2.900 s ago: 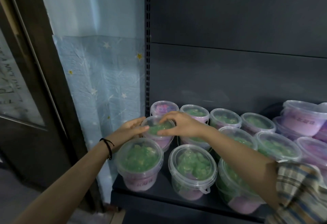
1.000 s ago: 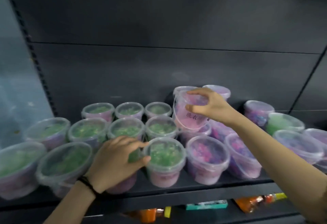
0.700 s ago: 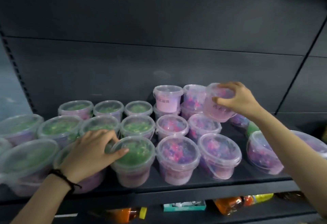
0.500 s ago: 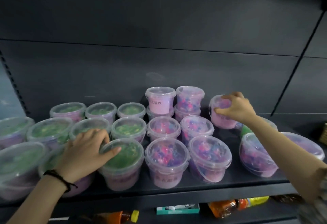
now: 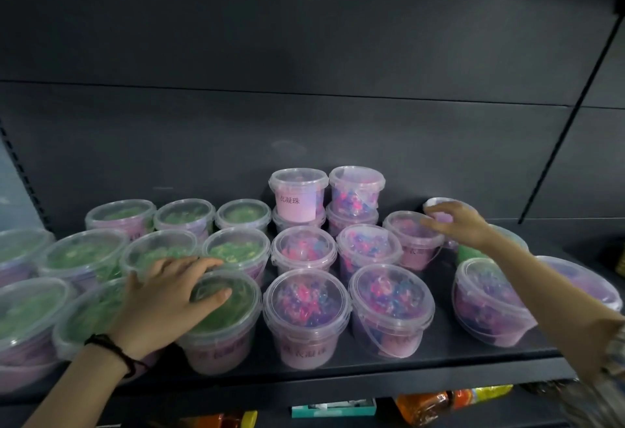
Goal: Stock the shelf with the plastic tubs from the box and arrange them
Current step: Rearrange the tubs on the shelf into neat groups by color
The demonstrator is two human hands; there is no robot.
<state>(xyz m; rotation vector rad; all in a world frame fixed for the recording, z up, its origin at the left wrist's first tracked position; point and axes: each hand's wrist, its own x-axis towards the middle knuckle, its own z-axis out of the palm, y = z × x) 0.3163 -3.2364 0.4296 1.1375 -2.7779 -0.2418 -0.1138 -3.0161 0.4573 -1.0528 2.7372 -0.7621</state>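
Tubs [image 5: 306, 309] crowd our dark shelf [image 5: 372, 372] in rows, all with clear lids. The green tubs [image 5: 84, 258] are on the left, and the pink tubs [image 5: 372, 248] are in the middle and to the right. At the back, two pink tubs stand stacked on two others; the labelled tub [image 5: 299, 199] is the left one on top.

Our left hand [image 5: 169, 302] lies flat and spread, fingers straight. It rests on the lid of the front green tub [image 5: 230, 322] and partly over its neighbour to the left, and it grips nothing. A black cord [image 5: 115, 350] circles that wrist.

Our right hand [image 5: 456, 224] reaches in from the right with its fingers loose and stretched leftward. They are at the lid of a middle-row tub [image 5: 409, 245], and we see nothing held. Just behind the hand, a rear tub [image 5: 439, 202] is partly hidden. Below our right forearm sits a tilted tub [image 5: 487, 306], with a green one behind it mostly covered.

On the shelf below we make out an orange packet [image 5: 426, 407] and a teal box [image 5: 333, 407].
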